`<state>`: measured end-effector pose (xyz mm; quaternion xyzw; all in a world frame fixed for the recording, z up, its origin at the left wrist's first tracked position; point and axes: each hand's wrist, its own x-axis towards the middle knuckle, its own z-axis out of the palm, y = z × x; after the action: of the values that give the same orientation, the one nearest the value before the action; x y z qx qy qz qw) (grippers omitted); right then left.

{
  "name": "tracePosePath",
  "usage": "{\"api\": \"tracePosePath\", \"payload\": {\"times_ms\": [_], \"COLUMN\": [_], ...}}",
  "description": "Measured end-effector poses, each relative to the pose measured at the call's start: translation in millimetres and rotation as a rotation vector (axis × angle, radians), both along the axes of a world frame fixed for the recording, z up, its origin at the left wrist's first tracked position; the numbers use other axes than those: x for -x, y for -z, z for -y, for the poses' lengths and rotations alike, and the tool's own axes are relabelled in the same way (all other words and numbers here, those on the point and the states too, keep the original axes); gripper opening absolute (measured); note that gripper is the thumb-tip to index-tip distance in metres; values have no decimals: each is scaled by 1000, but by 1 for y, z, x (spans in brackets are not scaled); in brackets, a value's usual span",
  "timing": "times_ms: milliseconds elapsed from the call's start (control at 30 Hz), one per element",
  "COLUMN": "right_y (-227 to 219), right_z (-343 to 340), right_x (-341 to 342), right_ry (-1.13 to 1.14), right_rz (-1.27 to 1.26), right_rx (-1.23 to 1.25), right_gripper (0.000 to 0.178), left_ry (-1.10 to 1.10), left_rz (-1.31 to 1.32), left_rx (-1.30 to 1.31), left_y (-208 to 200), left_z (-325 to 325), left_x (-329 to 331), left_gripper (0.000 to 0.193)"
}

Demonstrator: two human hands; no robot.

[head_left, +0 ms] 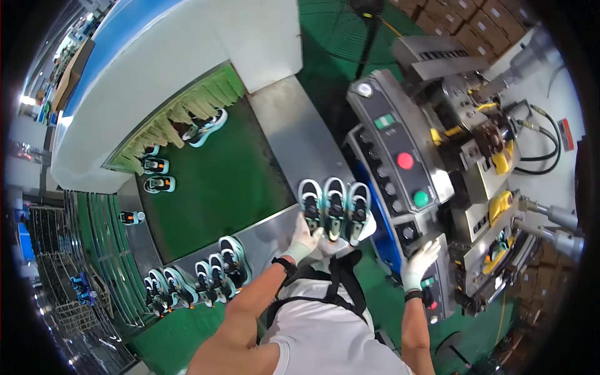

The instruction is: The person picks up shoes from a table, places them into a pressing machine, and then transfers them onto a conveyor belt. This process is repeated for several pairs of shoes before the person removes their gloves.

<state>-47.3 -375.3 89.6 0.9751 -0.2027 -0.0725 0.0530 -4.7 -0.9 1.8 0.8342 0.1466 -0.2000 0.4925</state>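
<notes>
Shoes (335,206), three abreast, stood at the near corner of the metal desk (303,125), where the gloved left hand (306,236) bracketed the lower end of the leftmost one with thumb and fingers, though whether it pinched firmly could not be told. The right hand (422,262), also gloved, reached out with its fingers extended beside the machine's lower control panel (440,275), below a red button (405,160) and a green button (420,199). More sneakers (232,259) lined the desk to the left, alongside a green belt (219,194).
</notes>
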Motion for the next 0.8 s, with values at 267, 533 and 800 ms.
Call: {"api": "tracePosePath", "payload": {"times_ms": [267, 533, 800], "right_y": [-26, 61, 37], "right_z": [-103, -230, -228], "right_x": [-50, -127, -140], "right_ry": [117, 272, -72], "right_rz": [154, 21, 338], "right_rx": [-824, -832, -688], "right_gripper": [89, 85, 52], "left_ry": [266, 304, 491], "left_rz": [539, 184, 236], "left_rx": [-814, -772, -894], "left_y": [-28, 15, 19], "left_z": [-300, -547, -413], "left_x": [-213, -339, -279], "left_gripper": [47, 52, 47]}}
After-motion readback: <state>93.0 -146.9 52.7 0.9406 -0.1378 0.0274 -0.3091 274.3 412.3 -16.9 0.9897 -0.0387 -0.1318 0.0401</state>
